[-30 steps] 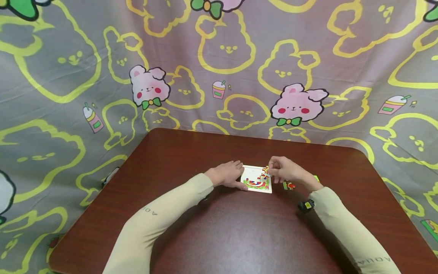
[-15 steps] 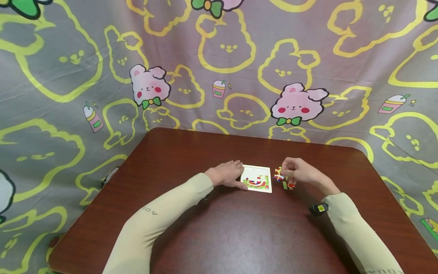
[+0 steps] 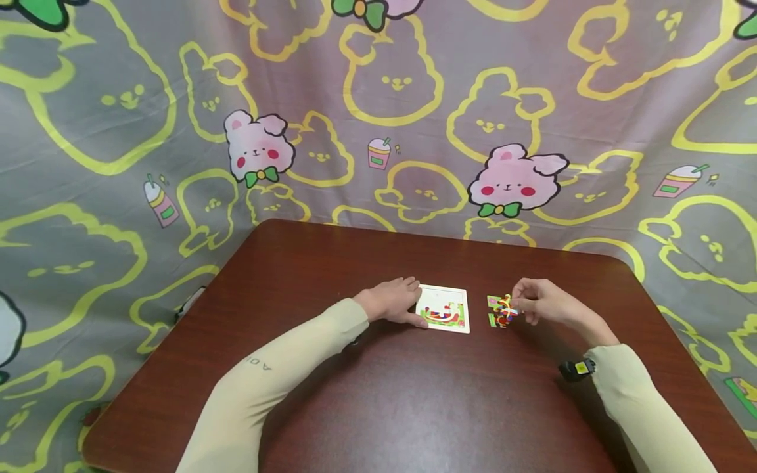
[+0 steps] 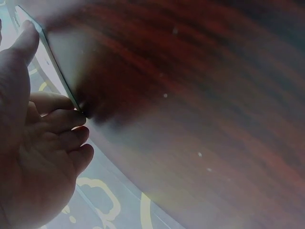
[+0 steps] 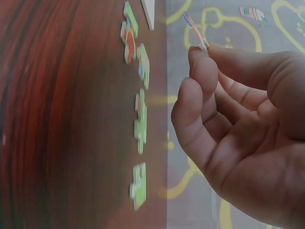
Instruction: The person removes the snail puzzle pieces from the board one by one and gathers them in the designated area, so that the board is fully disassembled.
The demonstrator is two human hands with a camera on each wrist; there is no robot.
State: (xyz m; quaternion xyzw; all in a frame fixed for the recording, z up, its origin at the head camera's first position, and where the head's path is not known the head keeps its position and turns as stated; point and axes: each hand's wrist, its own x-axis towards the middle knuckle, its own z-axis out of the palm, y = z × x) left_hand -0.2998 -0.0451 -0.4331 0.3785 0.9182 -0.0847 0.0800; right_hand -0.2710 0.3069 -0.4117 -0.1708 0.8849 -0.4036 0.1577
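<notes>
My left hand (image 3: 395, 301) rests along the left side of a white puzzle board (image 3: 467, 312), thumb at the near corner and fingers toward the far one. In the left wrist view, the thumb (image 4: 27, 43) lies on the board's edge. Several fitted pieces (image 3: 440, 318) with red and green prints fill the board's lower part; its upper part is bare white. Right of the board, my right hand (image 3: 547, 305) pinches a multicoloured puzzle piece (image 5: 196, 32) between thumb and fingertips. That piece overlaps the loose green-edged puzzle pieces (image 3: 494, 301) in the head view.
In the right wrist view, several loose pieces lie in a row on the table, among them a red and green piece (image 5: 129, 43) and a green piece (image 5: 139, 186). A patterned curtain (image 3: 414, 131) hangs behind the brown table (image 3: 355, 256).
My right hand has drawn back to the right from the board, carrying the pinched puzzle piece over beside the loose pieces. The left hand and the board have stayed in place.
</notes>
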